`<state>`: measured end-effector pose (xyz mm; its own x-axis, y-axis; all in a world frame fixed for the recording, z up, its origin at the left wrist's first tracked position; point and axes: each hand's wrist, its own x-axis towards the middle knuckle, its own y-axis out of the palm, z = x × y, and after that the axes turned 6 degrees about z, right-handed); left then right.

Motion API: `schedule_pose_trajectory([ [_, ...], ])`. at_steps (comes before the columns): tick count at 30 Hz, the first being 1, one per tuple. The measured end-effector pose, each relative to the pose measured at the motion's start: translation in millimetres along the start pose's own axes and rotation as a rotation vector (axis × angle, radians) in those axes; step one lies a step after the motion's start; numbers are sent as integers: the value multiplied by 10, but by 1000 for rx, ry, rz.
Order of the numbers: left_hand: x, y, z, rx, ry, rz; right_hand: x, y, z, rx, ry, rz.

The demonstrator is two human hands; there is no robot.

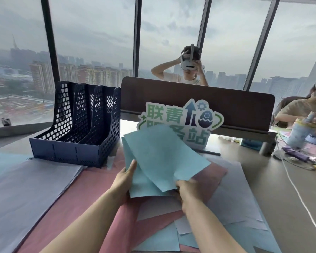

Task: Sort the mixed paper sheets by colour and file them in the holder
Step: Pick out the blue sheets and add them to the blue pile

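Note:
Both hands hold a loose bunch of light blue sheets (161, 157) lifted off the table at the centre. My left hand (125, 177) grips their left edge with the thumb on top. My right hand (187, 188) pinches their lower right corner. Under them lies a mixed spread of pink sheets (98, 190), pale lilac sheets (232, 194) and more blue sheets (171, 238). A neat pile of lilac sheets (29, 190) lies at the left. The dark blue mesh file holder (77, 125) with three slots stands empty at the back left.
A green and white cut-out sign (181, 123) leans against a brown desk divider (197, 103) behind the sheets. A white cable (295, 189) runs down the right side. One person sits behind the divider, another at the far right amid clutter (299, 136).

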<state>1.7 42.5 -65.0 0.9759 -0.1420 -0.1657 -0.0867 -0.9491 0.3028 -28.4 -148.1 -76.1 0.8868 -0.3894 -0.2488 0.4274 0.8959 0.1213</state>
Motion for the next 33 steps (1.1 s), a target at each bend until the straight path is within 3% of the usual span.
schedule_pose_trajectory([
  [7,27,30,29,120,42,-47,-47,92,-44,-205,66,203],
  [9,6,34,-4,198,98,-66,-118,3,107,-215,2,151],
  [13,-166,60,-231,324,350,-39,-26,-285,532,-410,-234,-127],
  [18,-264,108,-524,315,605,30,-15,-312,909,-222,-401,165],
  [21,-333,253,-552,264,696,-11,-74,-180,969,-121,-527,118],
  [25,-291,265,-310,289,659,-105,-170,-70,738,-187,-680,-67],
  [28,-250,186,-78,325,530,-110,-181,-74,464,-144,-606,19],
  [33,-295,208,-85,178,576,-118,-112,-86,379,-79,-606,53],
])
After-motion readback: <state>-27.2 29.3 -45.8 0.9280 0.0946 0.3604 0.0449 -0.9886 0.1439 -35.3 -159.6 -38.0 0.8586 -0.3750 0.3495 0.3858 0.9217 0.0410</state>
